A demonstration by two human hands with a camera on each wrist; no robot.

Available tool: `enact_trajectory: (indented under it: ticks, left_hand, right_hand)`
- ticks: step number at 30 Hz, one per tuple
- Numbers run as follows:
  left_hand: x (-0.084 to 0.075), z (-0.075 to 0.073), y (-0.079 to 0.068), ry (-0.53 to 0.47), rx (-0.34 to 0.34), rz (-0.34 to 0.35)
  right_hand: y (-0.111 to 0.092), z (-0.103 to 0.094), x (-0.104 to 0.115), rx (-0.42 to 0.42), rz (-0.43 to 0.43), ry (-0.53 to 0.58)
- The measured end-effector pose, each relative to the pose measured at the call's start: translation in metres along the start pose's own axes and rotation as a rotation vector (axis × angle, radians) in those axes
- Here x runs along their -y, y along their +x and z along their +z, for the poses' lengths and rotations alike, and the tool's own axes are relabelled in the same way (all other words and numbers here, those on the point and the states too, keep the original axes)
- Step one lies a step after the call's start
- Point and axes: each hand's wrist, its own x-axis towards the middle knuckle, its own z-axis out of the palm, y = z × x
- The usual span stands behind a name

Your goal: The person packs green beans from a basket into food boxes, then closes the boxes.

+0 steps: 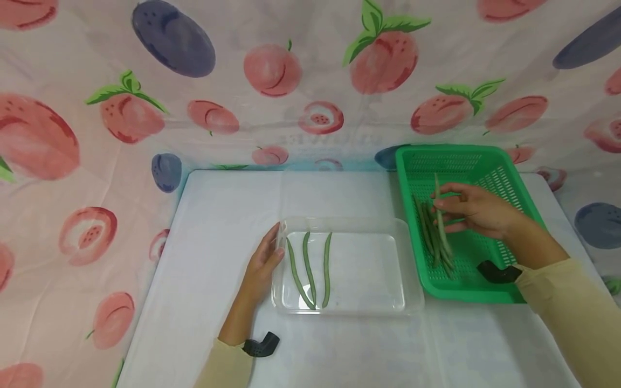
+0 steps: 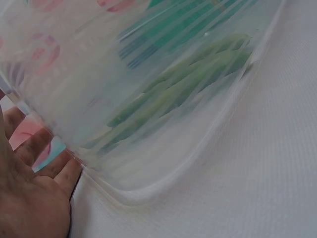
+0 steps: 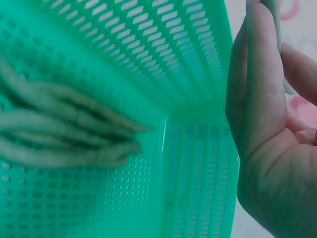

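My right hand (image 1: 477,211) pinches one green bean (image 1: 440,223) between thumb and fingers, above the green basket (image 1: 485,293). Several more green beans (image 3: 64,126) lie in a bunch along the basket's left side, below that hand. At the left end of a clear plastic container (image 1: 346,312), my left hand (image 1: 263,267) holds the wall, its thumb at the rim and its fingers along the outside. Three green beans (image 1: 326,269) lie apart lengthwise at the left of the container floor; the two leftmost meet at their near ends. Through the clear wall, the left wrist view shows beans (image 2: 173,94) blurred.
The basket stands just right of the container on a white-covered table (image 1: 228,205). Behind and beside the table hangs a fruit-printed cloth (image 1: 320,64). Each wrist carries a black device (image 1: 262,345) at the sleeve cuff.
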Motion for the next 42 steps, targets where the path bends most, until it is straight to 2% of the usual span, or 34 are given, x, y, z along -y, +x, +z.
enact_trajectory:
  ticks: [19, 30, 42]
  left_hand:
    - [-0.001, 0.0, 0.0, -0.007, 0.007, 0.02]
    - [-0.002, 0.0, 0.001, 0.014, 0.0, 0.019]
    - [0.002, -0.001, 0.002, 0.01, 0.002, 0.024]
  right_hand:
    - [-0.005, 0.051, 0.027, 0.043, -0.08, 0.049]
    - [-0.008, 0.084, 0.039, 0.05, -0.054, 0.068]
    - [-0.002, 0.106, 0.045, 0.067, -0.082, 0.036]
